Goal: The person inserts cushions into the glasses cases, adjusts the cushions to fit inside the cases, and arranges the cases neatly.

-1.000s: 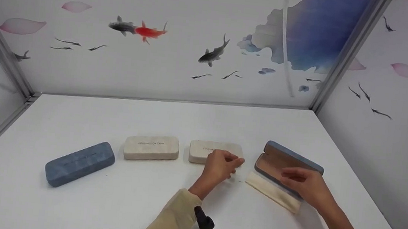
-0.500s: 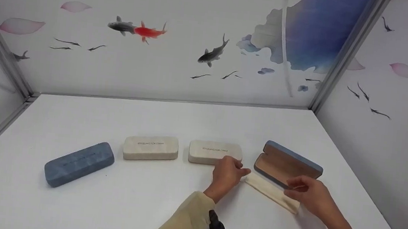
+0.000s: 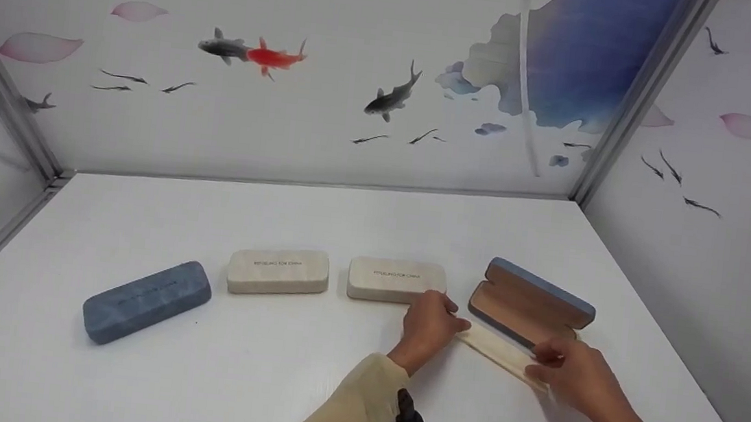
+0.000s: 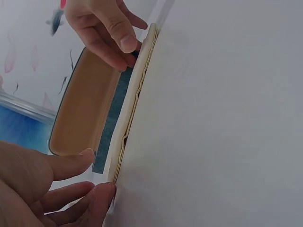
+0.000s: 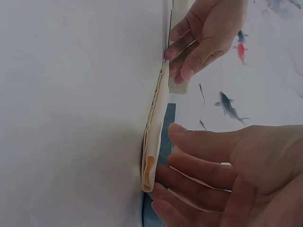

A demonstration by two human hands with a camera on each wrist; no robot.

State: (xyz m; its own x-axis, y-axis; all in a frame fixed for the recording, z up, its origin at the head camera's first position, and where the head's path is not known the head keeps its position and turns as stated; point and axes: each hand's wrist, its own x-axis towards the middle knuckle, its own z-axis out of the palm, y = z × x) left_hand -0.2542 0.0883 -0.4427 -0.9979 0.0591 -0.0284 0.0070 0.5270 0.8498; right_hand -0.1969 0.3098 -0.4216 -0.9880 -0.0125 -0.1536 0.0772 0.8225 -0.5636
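Observation:
A folded cream cloth [image 3: 498, 354] lies on the table along the front of a blue glasses case [image 3: 516, 309], which stands open with its brown lining showing. At the cloth's left end is my left hand [image 3: 430, 326]. In the left wrist view its fingertips touch or nearly touch the cloth, the thumb held apart. My right hand [image 3: 576, 376] is at the cloth's right end. The right wrist view shows its fingers against the cloth's folded edge [image 5: 149, 175], with the thumb [image 5: 199, 142] apart from it. Neither hand pinches the cloth.
Two cream glasses cases, one [image 3: 396, 278] just behind my left hand and another [image 3: 278, 272] left of it, lie closed. A closed blue case [image 3: 147, 303] lies slanted at the far left. Printed panels [image 3: 326, 151] enclose the white table's back and sides.
My left hand has moved right and toward me, from in front of the cream case to the cloth's left end. My right hand has drawn back from the open case to the cloth's right end.

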